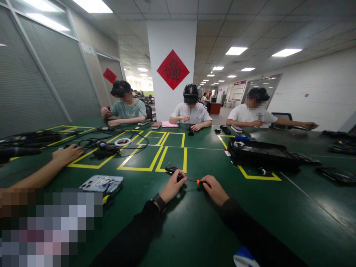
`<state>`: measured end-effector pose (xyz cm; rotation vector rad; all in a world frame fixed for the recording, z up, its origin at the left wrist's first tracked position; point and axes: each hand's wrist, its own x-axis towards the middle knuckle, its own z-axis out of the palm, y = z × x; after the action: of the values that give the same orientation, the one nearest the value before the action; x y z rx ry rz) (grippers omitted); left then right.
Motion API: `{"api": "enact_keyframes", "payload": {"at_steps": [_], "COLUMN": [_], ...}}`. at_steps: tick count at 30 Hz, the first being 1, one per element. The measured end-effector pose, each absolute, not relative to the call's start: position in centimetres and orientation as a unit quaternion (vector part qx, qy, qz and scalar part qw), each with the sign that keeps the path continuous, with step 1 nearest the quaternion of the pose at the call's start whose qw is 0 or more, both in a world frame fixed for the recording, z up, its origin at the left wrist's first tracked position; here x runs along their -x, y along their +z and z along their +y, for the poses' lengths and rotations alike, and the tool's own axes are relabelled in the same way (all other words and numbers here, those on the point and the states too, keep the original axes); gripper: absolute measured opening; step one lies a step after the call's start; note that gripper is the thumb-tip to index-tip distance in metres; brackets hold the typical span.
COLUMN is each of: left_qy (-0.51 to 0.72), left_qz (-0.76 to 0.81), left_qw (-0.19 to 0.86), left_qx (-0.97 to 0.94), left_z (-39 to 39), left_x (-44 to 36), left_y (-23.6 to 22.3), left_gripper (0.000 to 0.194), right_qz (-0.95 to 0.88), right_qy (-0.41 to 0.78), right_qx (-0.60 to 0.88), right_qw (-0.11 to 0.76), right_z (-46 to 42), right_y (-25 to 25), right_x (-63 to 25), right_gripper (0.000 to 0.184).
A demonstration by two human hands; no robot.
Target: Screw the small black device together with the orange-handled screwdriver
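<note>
Near the middle of the green table (178, 230), my right hand (215, 191) is closed around the handle of a screwdriver (198, 182) with an orange collar. Its thin shaft points left, towards my left hand (172, 188). Closed too, the left hand grips a small black part (171, 169) that sticks out past the fingertips. What kind of part it is, I cannot tell. The shaft's tip reaches the left fingers, but whether it touches the part is hidden. A dark watch (159, 202) is on my left wrist.
A co-worker's arm (41, 172) reaches in from the left, beside a clear bag (102, 183) and black cables (102, 142). At right lies a long black case (258, 154). Yellow tape (185, 159) marks the tabletop. Several people sit across the table.
</note>
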<state>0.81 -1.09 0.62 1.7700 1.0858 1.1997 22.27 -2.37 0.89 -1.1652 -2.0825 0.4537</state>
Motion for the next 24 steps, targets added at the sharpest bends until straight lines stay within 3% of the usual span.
{"api": "enact_keyframes", "payload": {"at_steps": [7, 18, 24], "left_qy": [0.474, 0.469, 0.468], "left_qz": [0.417, 0.428, 0.415], "left_qw": [0.358, 0.373, 0.363], "left_qx": [-0.688, -0.677, -0.691], "left_z": [-0.99, -1.06, -1.20], "left_x": [-0.83, -0.90, -0.84], "left_y": [0.49, 0.67, 0.91], "left_gripper": [0.012, 0.013, 0.011], "right_qz": [-0.784, -0.792, -0.785], "right_qy": [0.194, 0.183, 0.186], "right_qx": [0.456, 0.452, 0.468], "right_qw": [0.373, 0.366, 0.361], "right_z": [-2.23, -2.08, -2.20], "right_y": [0.26, 0.49, 0.32], "right_x": [-22.40, -22.40, -22.37], "right_gripper": [0.026, 0.015, 0.020]}}
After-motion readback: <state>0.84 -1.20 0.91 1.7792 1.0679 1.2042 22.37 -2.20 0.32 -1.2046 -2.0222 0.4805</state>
